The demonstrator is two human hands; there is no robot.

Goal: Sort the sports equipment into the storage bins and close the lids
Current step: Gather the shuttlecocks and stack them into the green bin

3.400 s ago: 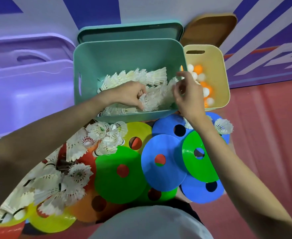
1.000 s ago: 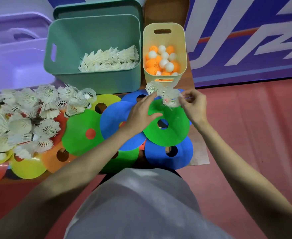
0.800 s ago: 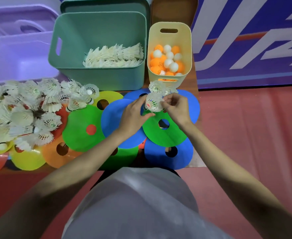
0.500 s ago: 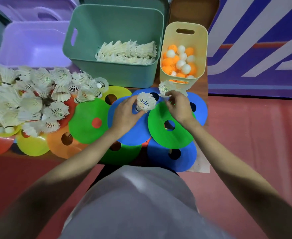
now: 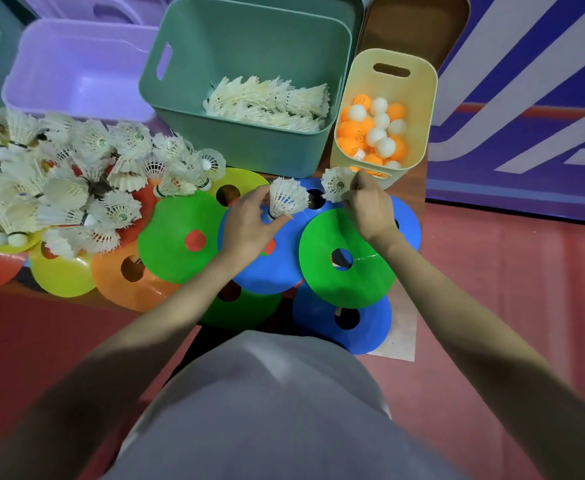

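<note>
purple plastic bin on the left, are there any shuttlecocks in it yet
No, the purple plastic bin shows only its bare inside, while the white feather shuttlecocks lie in the green plastic bin.

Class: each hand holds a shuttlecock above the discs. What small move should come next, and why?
Probably carry both to the green bin: the left hand and right hand each pinch a shuttlecock, and that bin already holds shuttlecocks.
</note>
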